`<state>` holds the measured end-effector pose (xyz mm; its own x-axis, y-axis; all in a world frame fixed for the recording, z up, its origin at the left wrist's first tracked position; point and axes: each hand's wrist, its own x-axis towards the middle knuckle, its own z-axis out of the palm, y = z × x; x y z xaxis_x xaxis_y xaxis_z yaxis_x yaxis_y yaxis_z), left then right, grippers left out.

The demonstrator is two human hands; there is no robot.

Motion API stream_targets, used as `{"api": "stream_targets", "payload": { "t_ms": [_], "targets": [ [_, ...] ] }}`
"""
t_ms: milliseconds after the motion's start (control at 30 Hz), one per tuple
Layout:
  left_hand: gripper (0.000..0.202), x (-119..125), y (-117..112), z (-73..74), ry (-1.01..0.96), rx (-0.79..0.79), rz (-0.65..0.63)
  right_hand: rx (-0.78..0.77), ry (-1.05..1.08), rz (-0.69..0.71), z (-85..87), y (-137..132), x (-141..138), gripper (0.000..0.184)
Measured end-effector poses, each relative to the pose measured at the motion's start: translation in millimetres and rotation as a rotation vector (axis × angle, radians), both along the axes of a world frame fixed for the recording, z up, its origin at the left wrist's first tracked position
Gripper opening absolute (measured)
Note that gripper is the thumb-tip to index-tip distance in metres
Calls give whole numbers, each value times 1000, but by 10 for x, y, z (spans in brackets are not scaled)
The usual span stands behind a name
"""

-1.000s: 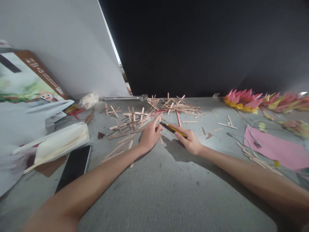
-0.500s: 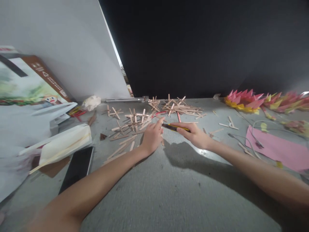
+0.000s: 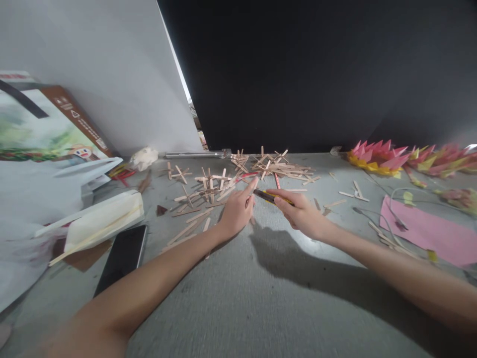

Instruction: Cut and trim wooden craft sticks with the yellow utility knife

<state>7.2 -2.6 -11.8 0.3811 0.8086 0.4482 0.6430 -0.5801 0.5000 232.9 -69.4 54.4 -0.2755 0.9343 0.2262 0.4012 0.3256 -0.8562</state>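
Note:
My right hand (image 3: 301, 214) is closed around a yellow-and-black utility knife (image 3: 269, 197), its tip pointing left. The knife's front end comes up to the fingers of my left hand (image 3: 237, 210). That hand is closed in a pinch with the index finger reaching forward. Below its fingertips pokes the end of a wooden craft stick (image 3: 253, 220); the rest of the stick is hidden. Just beyond both hands lies a heap of craft sticks (image 3: 286, 168), some joined into crosses. A red patterned strip (image 3: 277, 181) lies by the heap.
On the left are a phone (image 3: 121, 258), a white paper packet (image 3: 104, 223), plastic bags (image 3: 30, 199) and a printed box (image 3: 52, 124). To the right lie pink paper (image 3: 428, 231), a grey cable (image 3: 395, 211) and folded-paper flowers (image 3: 378, 158). A dark panel (image 3: 316, 74) stands behind.
My left index finger has straightened a little forward and right. The knife has shifted slightly at my left fingertips, still in my right hand. The view has moved slightly.

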Motion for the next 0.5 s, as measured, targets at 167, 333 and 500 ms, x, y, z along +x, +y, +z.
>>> {"api": "stream_targets", "payload": {
  "t_ms": [167,333,500],
  "targets": [
    [65,9,-42,32,-108,-105,-25,41,-104,5,55,-104,-62,50],
    [70,36,-75,97,-246,-333,-43,7,-219,16,-16,-194,-121,55],
    [71,29,-71,73,-233,-364,-75,-13,-260,-5,39,-206,-107,53]
  ]
}}
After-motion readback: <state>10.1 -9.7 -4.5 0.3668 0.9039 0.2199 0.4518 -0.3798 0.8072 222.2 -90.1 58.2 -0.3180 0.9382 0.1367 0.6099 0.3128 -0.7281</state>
